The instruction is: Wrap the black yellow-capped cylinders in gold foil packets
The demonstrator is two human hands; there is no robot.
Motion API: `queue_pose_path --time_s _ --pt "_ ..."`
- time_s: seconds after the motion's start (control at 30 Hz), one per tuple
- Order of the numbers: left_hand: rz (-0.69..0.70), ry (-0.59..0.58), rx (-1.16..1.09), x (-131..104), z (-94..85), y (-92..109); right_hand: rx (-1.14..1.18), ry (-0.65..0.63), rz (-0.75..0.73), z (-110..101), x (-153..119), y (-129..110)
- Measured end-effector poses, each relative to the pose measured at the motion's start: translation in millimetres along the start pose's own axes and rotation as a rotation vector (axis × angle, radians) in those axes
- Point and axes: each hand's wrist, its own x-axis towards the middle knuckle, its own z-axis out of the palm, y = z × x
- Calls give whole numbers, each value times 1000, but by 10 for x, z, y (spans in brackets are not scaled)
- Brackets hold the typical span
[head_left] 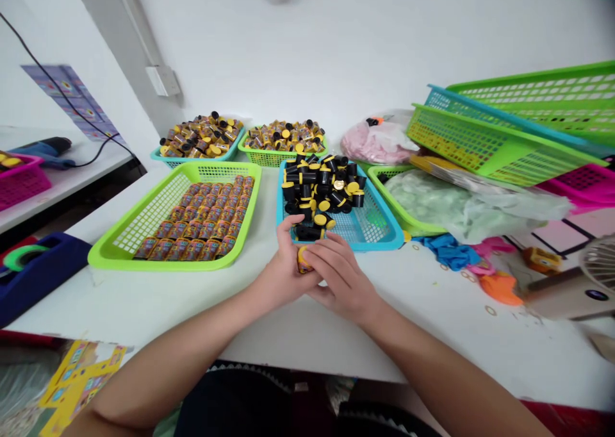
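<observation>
Both hands meet in front of the blue basket. My left hand is closed around a small yellow-lidded jar with a printed label, its thumb raised. Fingers of my right hand wrap over the same jar from the right and hide much of it. Just beyond the hands, the blue basket holds a heap of black jars with yellow lids. To the left, a green basket holds labelled jars laid in neat rows.
Behind stand a blue basket and a green basket, both heaped with labelled jars. Stacked baskets and plastic bags occupy the right. A small fan is at the right edge, a blue tape dispenser at the left.
</observation>
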Motion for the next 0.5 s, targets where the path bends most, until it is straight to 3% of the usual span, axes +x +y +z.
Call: queue_pose_path --time_s 0.07,0.17,0.27,0.33,0.4,0.47,0.5 --pt "71 65 83 15 20 -22 -19 -20 -3 13 -10 4" --pt "196 60 146 28 13 17 -13 8 -8 20 -28 -1" --pt "252 94 313 9 -100 213 -73 97 47 -33 -4 55" --pt "201 137 495 -24 -262 408 -80 97 183 -99 52 191" --pt "137 172 646 -49 -495 598 -31 -55 440 -157 132 421" --pt "72 213 744 -27 -781 743 -3 -347 732 -166 223 702" --pt "33 227 785 13 -937 790 -6 -524 809 -142 267 838"
